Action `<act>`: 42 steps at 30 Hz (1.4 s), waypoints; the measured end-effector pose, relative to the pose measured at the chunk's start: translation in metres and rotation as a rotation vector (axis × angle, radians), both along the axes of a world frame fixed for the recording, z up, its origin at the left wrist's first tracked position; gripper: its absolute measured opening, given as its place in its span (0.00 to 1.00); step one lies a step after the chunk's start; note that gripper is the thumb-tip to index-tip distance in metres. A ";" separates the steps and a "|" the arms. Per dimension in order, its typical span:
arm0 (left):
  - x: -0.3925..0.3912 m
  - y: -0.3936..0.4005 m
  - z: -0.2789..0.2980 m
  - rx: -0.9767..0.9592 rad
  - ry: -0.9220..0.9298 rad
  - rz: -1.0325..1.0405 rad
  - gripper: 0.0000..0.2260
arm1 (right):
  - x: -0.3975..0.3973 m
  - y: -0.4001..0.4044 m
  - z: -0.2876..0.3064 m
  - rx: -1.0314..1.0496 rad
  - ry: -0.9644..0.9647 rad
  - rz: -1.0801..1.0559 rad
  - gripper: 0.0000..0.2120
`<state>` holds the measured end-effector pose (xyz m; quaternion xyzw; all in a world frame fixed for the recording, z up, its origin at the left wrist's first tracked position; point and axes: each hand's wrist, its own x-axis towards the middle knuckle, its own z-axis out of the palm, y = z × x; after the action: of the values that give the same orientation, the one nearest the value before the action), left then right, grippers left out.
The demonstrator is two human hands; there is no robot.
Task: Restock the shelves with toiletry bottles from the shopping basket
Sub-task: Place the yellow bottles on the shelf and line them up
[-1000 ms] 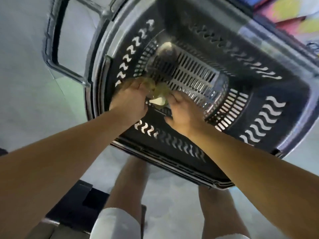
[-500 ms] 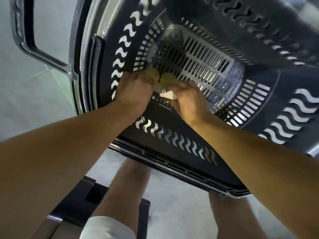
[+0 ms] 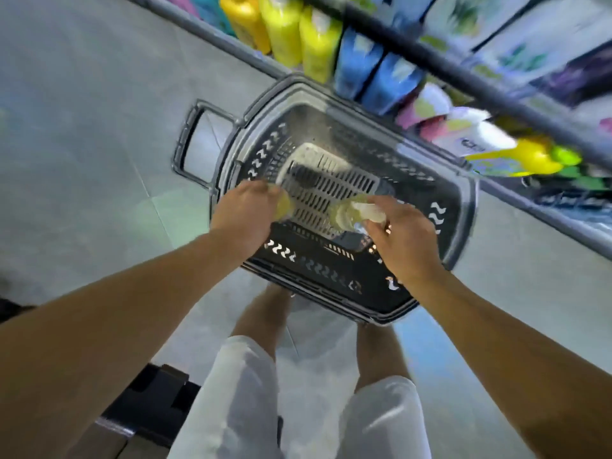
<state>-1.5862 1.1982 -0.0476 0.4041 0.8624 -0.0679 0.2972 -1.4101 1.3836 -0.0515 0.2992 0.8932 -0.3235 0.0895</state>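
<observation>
- The left hand (image 3: 243,215) is over the basket (image 3: 463,207), its fingers curled round a small yellowish bottle (image 3: 284,204); only a sliver of that bottle shows past the fingertips, on the side facing the other hand.
- The right hand (image 3: 402,240) grips a second yellowish bottle (image 3: 342,213) with a pale cap or label end (image 3: 371,211); this bottle sticks out from the fingers toward the left hand, lying roughly on its side.
- The two bottles are apart, with the slotted grey bottom of the basket (image 3: 334,190) showing between them. Whether either bottle touches the basket floor I cannot tell, as the picture is blurred.
- A ring (image 3: 387,229) shows on a finger of the right hand.
- The basket sits on the floor (image 3: 82,127) beneath both hands, dark with white wavy slots in its walls; its loop handle (image 3: 190,140) juts out beyond the left hand.
- Past the hands, on the far side of the basket, runs a shelf (image 3: 410,44) stocked with yellow bottles (image 3: 288,28) and blue packs (image 3: 361,66); farther out beyond the right hand lie pink and white packs (image 3: 440,117) and a yellow-green spray bottle (image 3: 526,157), all smeared by motion.
- Nearer than the hands are the person's bare legs (image 3: 265,313) and white shorts (image 3: 238,402).
- A dark box-like thing (image 3: 149,405) stands on the floor below the left forearm.
</observation>
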 end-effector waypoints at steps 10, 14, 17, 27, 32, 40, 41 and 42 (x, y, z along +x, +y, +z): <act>0.003 0.030 0.217 0.166 0.065 0.003 0.16 | 0.010 0.032 0.222 0.157 0.163 -0.034 0.14; -0.006 0.045 0.295 0.329 0.071 -0.048 0.13 | 0.012 0.042 0.298 0.210 0.278 -0.055 0.16; -0.016 0.062 0.354 0.476 0.056 -0.124 0.12 | 0.013 0.051 0.351 0.212 0.310 -0.143 0.14; -0.026 0.128 0.517 0.796 0.058 -0.315 0.13 | 0.012 0.091 0.512 0.349 0.452 -0.196 0.14; -0.025 0.153 0.589 0.928 -0.121 -0.329 0.10 | 0.019 0.104 0.584 0.464 0.521 -0.157 0.14; -0.017 0.182 0.682 1.116 -0.239 -0.352 0.08 | 0.029 0.121 0.689 0.625 0.671 -0.178 0.09; -0.016 0.185 0.691 1.136 -0.254 -0.358 0.08 | 0.030 0.124 0.699 0.641 0.683 -0.182 0.09; -0.015 0.187 0.701 1.153 -0.257 -0.367 0.08 | 0.031 0.126 0.710 0.659 0.692 -0.179 0.09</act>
<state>-1.6016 1.3855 0.6530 0.6463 0.6340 0.4084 0.1162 -1.3794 1.5094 0.6581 0.2623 0.8961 -0.1104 -0.3405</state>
